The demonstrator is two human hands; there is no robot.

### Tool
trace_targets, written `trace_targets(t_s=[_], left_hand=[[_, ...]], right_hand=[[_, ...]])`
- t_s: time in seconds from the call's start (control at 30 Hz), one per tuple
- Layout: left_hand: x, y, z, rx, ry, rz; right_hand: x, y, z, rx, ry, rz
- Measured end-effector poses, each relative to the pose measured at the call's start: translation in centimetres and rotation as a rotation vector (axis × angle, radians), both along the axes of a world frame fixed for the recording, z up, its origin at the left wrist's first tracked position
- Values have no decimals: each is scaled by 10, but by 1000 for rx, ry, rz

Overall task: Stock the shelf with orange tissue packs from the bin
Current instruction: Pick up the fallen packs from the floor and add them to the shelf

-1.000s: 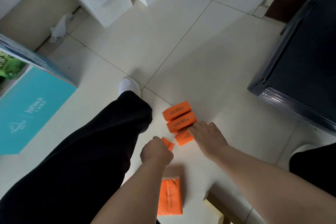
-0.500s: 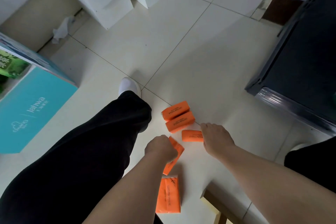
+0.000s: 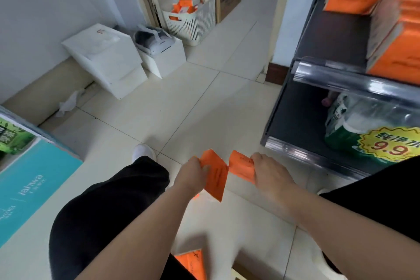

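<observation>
The person's left hand (image 3: 192, 176) grips one orange tissue pack (image 3: 216, 177), fingers curled round its near edge. The right hand (image 3: 271, 174) pinches a second pack (image 3: 241, 166) by its end. Both packs are held close together above the floor (image 3: 181, 109), low in front of the shelf (image 3: 336, 36). The step in hand looks like carrying this pair to the upper tier, where orange stock (image 3: 400, 52) already stands at the right. To do it well, each pack should be lifted over the clear front rail (image 3: 341, 77), turned to match the stacked ones, and slid into the bare dark space to their left. A third pack (image 3: 193, 261) lies on the floor near the person's legs, and the white bin (image 3: 193, 27) by the doorway holds more.
</observation>
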State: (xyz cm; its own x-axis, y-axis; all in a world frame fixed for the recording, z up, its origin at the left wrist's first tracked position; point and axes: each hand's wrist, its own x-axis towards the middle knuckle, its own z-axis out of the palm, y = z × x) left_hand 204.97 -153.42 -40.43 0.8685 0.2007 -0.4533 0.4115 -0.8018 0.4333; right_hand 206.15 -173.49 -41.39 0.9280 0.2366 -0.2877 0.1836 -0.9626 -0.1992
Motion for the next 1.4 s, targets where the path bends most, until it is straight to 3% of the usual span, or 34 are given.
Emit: trace_targets(t_s=[0.23,0.37,0.57,0.9,1.4], left_hand=[[35,-17,89,75,-290,-95],[61,-40,152,-3,-507,-34],[109,-75,224,-20,-717,-93],[204,-136,261,41,-640,-332],[283,-200,264,60,-623,-461]], right_hand=[[1,-38,100,126,-336,-77],[25,-61,170,214,-547,-152],[87,-88,246,152,-630,-225],[214,-139,264,-152,-493,-313],[292,-197,246,-295,-549,-407]])
